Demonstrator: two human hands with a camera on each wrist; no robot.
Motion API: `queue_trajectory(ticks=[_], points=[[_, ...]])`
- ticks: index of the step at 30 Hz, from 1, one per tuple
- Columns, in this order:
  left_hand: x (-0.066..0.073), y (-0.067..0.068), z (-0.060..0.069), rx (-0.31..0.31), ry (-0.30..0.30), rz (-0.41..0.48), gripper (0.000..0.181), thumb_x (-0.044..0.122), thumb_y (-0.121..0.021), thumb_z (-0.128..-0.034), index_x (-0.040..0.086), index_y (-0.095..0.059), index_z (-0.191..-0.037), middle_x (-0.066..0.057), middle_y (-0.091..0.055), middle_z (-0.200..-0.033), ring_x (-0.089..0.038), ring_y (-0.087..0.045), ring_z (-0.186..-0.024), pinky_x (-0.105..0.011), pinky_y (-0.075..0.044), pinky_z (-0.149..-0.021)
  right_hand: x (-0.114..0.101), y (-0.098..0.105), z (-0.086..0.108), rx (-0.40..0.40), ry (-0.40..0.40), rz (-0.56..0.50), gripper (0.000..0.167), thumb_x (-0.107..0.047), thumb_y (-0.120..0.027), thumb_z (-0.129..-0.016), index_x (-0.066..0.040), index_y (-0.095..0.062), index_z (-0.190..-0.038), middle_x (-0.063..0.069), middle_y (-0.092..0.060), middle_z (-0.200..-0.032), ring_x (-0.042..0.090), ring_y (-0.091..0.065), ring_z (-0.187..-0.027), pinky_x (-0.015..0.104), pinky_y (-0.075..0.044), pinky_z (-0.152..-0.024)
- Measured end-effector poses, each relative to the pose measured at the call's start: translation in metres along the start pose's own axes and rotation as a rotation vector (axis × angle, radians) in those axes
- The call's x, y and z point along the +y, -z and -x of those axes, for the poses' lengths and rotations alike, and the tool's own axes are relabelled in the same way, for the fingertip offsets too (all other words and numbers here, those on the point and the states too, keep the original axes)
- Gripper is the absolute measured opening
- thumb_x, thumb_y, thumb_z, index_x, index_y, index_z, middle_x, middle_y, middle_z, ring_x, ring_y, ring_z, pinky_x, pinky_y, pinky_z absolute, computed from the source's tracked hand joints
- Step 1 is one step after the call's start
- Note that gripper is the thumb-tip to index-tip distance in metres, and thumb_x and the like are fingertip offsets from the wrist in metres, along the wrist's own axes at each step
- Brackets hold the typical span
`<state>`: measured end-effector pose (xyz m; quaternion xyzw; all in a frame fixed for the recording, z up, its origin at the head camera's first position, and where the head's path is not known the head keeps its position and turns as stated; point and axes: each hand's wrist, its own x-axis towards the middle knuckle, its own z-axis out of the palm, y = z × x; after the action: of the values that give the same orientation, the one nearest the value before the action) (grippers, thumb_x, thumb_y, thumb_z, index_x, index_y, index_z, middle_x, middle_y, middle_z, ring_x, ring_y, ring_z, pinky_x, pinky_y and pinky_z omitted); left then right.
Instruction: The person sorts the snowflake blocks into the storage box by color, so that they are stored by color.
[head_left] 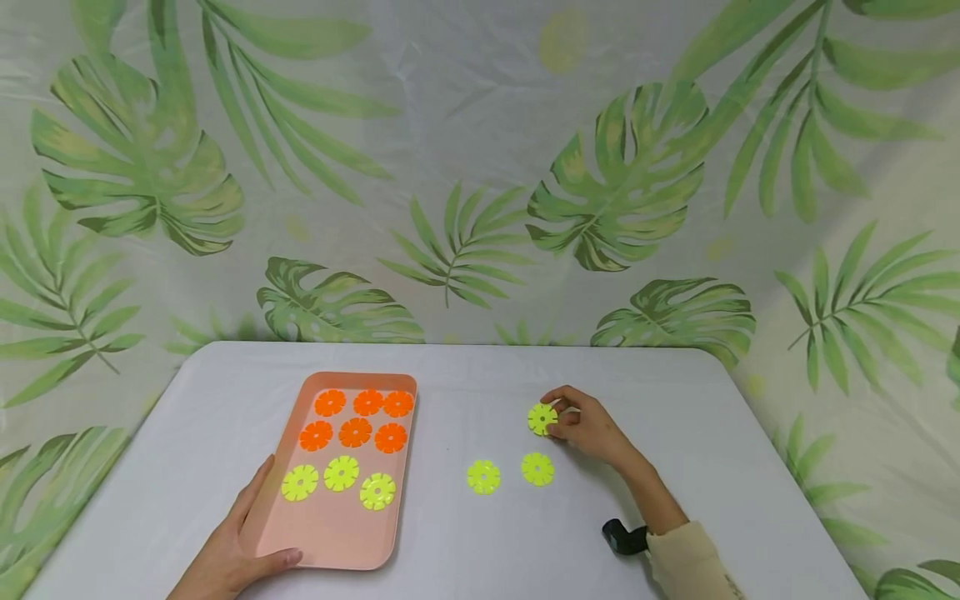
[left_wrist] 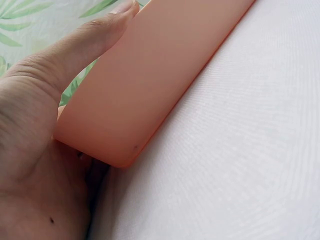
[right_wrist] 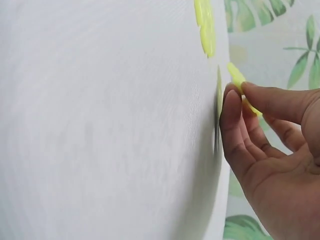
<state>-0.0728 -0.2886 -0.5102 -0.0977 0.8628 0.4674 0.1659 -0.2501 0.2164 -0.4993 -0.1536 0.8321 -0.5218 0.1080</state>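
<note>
My right hand [head_left: 594, 427] pinches a yellow-green notched disc [head_left: 542, 420] between thumb and fingers. In the right wrist view, this disc [right_wrist: 236, 78] appears nearly edge-on, a little off the white cloth. Two more yellow-green discs [head_left: 483, 477] [head_left: 537, 469] lie on the table nearer to me. At the left, my left hand [head_left: 228, 546] holds the near-left corner of a pink tray [head_left: 330, 537], thumb at the near rim and fingers along the left side. Several orange notched discs [head_left: 355, 432] lie in its far half, with three yellow-green ones [head_left: 342, 473] below them.
A white cloth covers the table [head_left: 450, 542]. Behind it hangs a leaf-print curtain [head_left: 465, 167]. A black device [head_left: 625, 537] is at my right wrist, by the cream sleeve [head_left: 690, 560].
</note>
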Motion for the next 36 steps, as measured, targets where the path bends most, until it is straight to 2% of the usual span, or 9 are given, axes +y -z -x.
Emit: queue_trajectory(ticks=[6, 11, 20, 27, 32, 36], points=[[0.000, 0.000, 0.000, 0.009, -0.035, -0.002, 0.129, 0.035, -0.086, -0.0841, 0.050, 0.016, -0.162, -0.022, 0.000, -0.175, -0.043, -0.026, -0.147, -0.068, -0.032, -0.113, -0.002, -0.010, -0.007, -0.021, 0.012, -0.023, 0.040, 0.004, -0.073, -0.092, 0.003, -0.061, -0.130, 0.025, -0.059, -0.111, 0.016, -0.067, -0.072, 0.026, -0.059, -0.070], [0.000, 0.000, -0.001, 0.001, -0.014, -0.007, 0.130, 0.037, -0.086, -0.0840, 0.051, 0.018, -0.160, -0.022, 0.001, -0.175, -0.043, -0.026, -0.147, -0.069, -0.032, -0.114, -0.007, -0.021, -0.013, -0.040, 0.017, -0.052, 0.040, 0.003, -0.073, -0.093, 0.002, -0.062, -0.131, 0.024, -0.058, -0.115, 0.017, -0.067, -0.073, 0.026, -0.059, -0.071], [-0.002, 0.000, -0.001, 0.007, -0.017, -0.019, 0.129, 0.038, -0.085, -0.0842, 0.051, 0.018, -0.161, -0.022, 0.000, -0.175, -0.041, -0.030, -0.143, -0.065, -0.035, -0.112, -0.019, -0.042, -0.020, -0.091, 0.038, -0.101, 0.039, 0.001, -0.072, -0.094, 0.000, -0.062, -0.132, 0.024, -0.057, -0.120, 0.017, -0.066, -0.072, 0.026, -0.061, -0.075], [-0.003, 0.001, 0.000, 0.010, -0.012, -0.037, 0.130, 0.039, -0.086, -0.0839, 0.050, 0.019, -0.160, -0.022, -0.001, -0.175, -0.042, -0.031, -0.143, -0.066, -0.036, -0.112, -0.036, -0.058, -0.025, -0.126, 0.059, -0.097, 0.038, 0.001, -0.073, -0.094, -0.003, -0.064, -0.131, 0.022, -0.058, -0.123, 0.026, -0.070, -0.077, 0.029, -0.062, -0.077], [0.000, 0.001, 0.000, 0.001, 0.018, 0.000, 0.131, 0.040, -0.086, -0.0830, 0.053, 0.020, -0.159, -0.020, 0.001, -0.176, -0.041, -0.027, -0.146, -0.067, -0.033, -0.114, -0.049, -0.067, -0.030, -0.155, 0.079, -0.088, 0.037, 0.002, -0.072, -0.094, -0.004, -0.064, -0.130, 0.021, -0.060, -0.122, 0.035, -0.072, -0.083, 0.035, -0.062, -0.078], [0.000, 0.001, -0.001, 0.000, 0.020, 0.000, 0.131, 0.040, -0.086, -0.0829, 0.053, 0.020, -0.159, -0.019, 0.002, -0.176, -0.041, -0.027, -0.146, -0.067, -0.032, -0.114, -0.058, -0.074, -0.035, -0.175, 0.083, -0.073, 0.039, 0.003, -0.073, -0.093, -0.004, -0.065, -0.130, 0.020, -0.061, -0.119, 0.040, -0.072, -0.084, 0.034, -0.062, -0.076]])
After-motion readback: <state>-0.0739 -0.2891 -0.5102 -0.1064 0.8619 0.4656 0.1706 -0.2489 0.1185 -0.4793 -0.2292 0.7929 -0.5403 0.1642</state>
